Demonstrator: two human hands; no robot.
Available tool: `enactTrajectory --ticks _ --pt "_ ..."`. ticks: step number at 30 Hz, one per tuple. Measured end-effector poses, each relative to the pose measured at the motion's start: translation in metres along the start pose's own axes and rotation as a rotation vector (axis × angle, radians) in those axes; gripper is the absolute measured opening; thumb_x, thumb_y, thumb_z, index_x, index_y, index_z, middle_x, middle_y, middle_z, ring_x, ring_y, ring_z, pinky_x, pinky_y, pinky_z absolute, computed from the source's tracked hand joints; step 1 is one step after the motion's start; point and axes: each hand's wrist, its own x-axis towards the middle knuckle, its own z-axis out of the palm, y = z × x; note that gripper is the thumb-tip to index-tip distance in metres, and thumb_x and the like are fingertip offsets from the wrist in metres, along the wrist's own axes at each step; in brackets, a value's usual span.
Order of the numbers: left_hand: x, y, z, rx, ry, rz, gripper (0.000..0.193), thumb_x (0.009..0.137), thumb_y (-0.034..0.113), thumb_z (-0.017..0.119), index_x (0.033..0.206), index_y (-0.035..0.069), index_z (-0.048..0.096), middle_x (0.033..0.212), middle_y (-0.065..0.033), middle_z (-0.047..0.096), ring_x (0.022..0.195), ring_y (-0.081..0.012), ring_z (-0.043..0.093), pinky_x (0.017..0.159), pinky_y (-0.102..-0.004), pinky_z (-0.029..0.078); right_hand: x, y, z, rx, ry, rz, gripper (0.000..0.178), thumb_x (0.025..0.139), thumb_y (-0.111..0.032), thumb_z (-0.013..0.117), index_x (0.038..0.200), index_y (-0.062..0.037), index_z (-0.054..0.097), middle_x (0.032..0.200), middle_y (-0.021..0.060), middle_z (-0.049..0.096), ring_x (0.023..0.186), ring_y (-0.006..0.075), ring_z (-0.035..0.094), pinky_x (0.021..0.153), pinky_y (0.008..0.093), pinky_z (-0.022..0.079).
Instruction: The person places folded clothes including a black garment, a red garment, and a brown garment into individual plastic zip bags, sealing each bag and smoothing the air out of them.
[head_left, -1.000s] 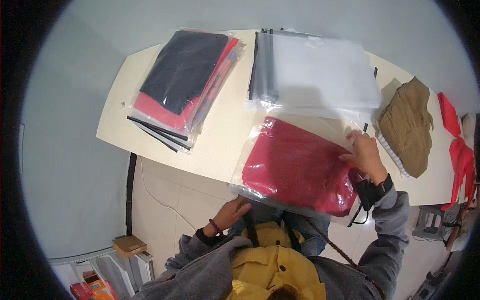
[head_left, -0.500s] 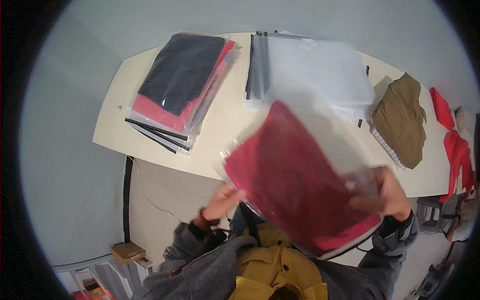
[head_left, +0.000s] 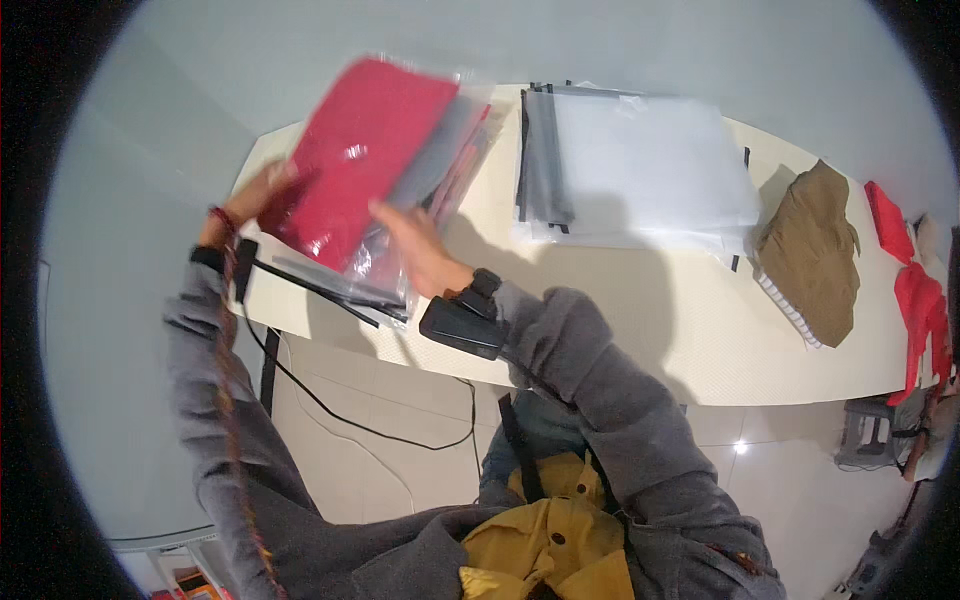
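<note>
A folded red garment in a clear plastic bag lies over a stack of bagged clothes at the left of the table. My left hand grips the bag's left edge, its fingertips partly hidden and blurred. At the near right side, my right hand holds the bag's edge, thumb over the plastic. Dark and red bagged garments show beneath, slightly out of line with the top one. Dark strips edge the near ends of the bags underneath.
A pile of frosted plastic bags with dark edge strips lies at the table's back middle. An olive-brown garment with a striped band rests to the right, and red cloth lies beyond it. A black cable hangs below the table.
The bagged red garment has moved from in front of me to the left stack, covering the dark garment on top. Both hands went left with it.
</note>
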Motion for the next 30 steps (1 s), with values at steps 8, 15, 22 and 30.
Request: enactTrajectory --ticks 8,15,22,30 --pt "-0.014 -0.095 0.056 -0.204 0.549 -0.02 0.053 0.084 0.017 0.071 0.13 0.005 0.048 0.085 -0.0115 0.066 0.073 -0.0142 0.063 0.062 -0.0262 0.052 0.024 0.029 -0.04 -0.001 -0.377 0.098 0.027 0.093 -0.019 0.057 0.107 0.0035 0.055 0.097 0.0111 0.064 0.083 0.0192 0.065 0.067 0.0337 0.056" --pt "0.029 -0.147 0.045 0.557 0.679 -0.318 0.064 0.09 0.037 0.059 0.138 0.003 0.034 0.111 -0.0287 0.058 0.099 -0.0428 0.058 0.081 -0.0476 0.048 0.029 0.008 -0.042 0.145 -0.295 0.034 0.03 0.092 -0.02 0.057 0.113 0.0013 0.054 0.102 0.0139 0.065 0.082 0.0237 0.067 0.068 0.0329 0.055" --pt "0.059 -0.012 0.101 0.844 0.666 0.183 0.052 0.096 0.033 0.047 0.145 0.025 0.032 0.152 -0.0065 0.028 0.135 -0.0373 0.03 0.104 -0.0588 0.028 -0.019 -0.011 -0.095 -0.165 -0.463 0.043 0.039 0.091 -0.022 0.055 0.124 -0.0026 0.052 0.106 0.0098 0.065 0.086 0.0168 0.065 0.071 0.028 0.05" --pt "0.101 -0.07 0.108 0.745 0.539 -0.095 0.052 0.097 0.053 0.024 0.148 0.043 0.013 0.155 -0.0029 0.019 0.14 -0.0326 0.023 0.108 -0.0598 0.019 -0.169 -0.069 -0.252 -0.485 -0.691 0.017 0.031 0.097 -0.019 0.052 0.118 0.0028 0.056 0.105 0.012 0.065 0.09 0.0166 0.064 0.08 0.0298 0.052"
